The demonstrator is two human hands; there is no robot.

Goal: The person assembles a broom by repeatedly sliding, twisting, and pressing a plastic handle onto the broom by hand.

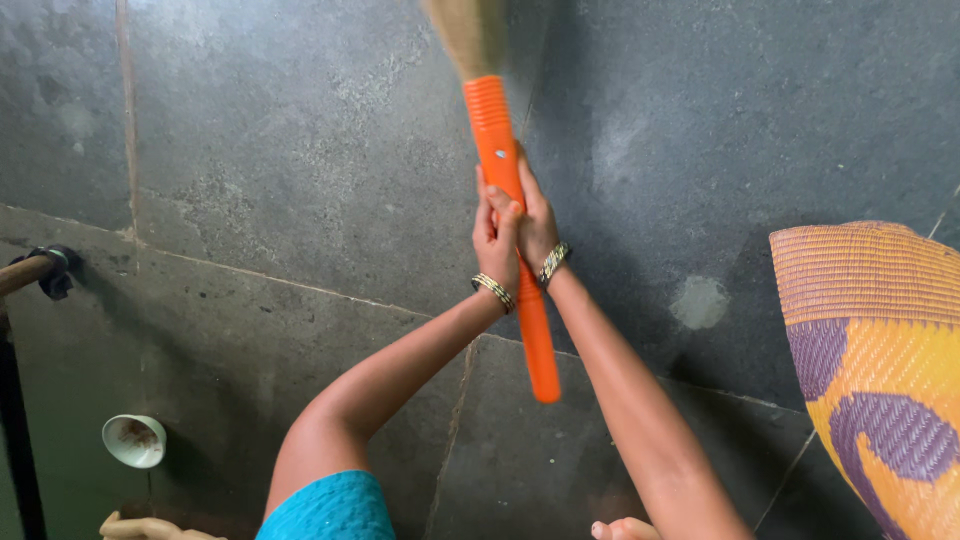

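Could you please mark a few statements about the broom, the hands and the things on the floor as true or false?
1. Both hands, left hand and right hand, grip the orange broom handle. True.
2. The handle is blue. False: it is orange.
3. A woven mat lies at the right. True.
4. Both wrists are bare. False: each wears bangles.
5. A small white bowl sits at lower left. True.

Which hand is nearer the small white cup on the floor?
Left. The left hand grips the orange broom handle on the side toward the white cup, which lies at lower left. The right hand grips the handle's far side, farther from the cup.
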